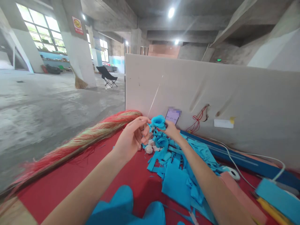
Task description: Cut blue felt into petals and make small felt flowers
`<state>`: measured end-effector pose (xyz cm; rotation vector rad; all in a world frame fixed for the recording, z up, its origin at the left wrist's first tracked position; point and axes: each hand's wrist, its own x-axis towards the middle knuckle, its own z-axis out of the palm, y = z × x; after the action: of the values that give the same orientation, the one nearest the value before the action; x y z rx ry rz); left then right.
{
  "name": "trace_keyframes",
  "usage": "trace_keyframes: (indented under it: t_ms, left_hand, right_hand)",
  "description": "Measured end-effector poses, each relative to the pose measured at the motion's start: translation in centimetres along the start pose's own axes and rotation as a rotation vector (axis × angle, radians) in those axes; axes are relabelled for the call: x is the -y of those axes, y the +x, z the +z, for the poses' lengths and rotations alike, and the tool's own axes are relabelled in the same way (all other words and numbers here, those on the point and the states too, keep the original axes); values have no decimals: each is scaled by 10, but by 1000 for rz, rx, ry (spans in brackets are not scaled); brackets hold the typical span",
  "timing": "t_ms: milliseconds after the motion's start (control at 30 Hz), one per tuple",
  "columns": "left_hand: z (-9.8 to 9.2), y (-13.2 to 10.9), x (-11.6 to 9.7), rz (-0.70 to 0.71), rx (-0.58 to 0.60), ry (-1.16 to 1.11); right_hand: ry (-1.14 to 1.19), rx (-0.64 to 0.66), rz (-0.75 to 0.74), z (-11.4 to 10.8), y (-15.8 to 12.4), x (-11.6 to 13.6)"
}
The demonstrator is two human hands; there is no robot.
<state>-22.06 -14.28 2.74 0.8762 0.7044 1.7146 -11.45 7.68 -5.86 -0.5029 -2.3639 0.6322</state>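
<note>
A blue crepe-paper flower (158,122) is held up over the red table. My right hand (171,129) is closed on its right side, and the flower hides part of those fingers. On the left, my left hand (136,132) is pinched close against the flower's edge. A thin white strand (153,101) rises from those fingertips. Just below lies another blue paper flower (161,142) beside small whitish paper flowers (148,149). Blue paper strips and pieces (177,181) spread under my right forearm. Large blue petal shapes (124,206) lie nearest me.
A bundle of red and straw-coloured fibres (93,134) lines the red table's (93,178) left edge. A phone (172,116) leans on the upright white board (199,84). At right are a tape roll (232,173), a white cable (228,153) and a yellow-handled tool (269,206).
</note>
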Motion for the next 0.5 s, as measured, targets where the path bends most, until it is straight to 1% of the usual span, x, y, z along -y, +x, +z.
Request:
trace_keyframes:
  t_ms: [200,333,500]
  left_hand:
    - [0,-1,-1,10,6,-2]
    - [0,-1,-1,2,6,0]
    - [3,-3,-2,-10,7,-3]
  right_hand:
    - [13,91,-42,2,7,3]
    - [13,118,-60,5,8,2]
    - [-25,141,-58,7,7,-6]
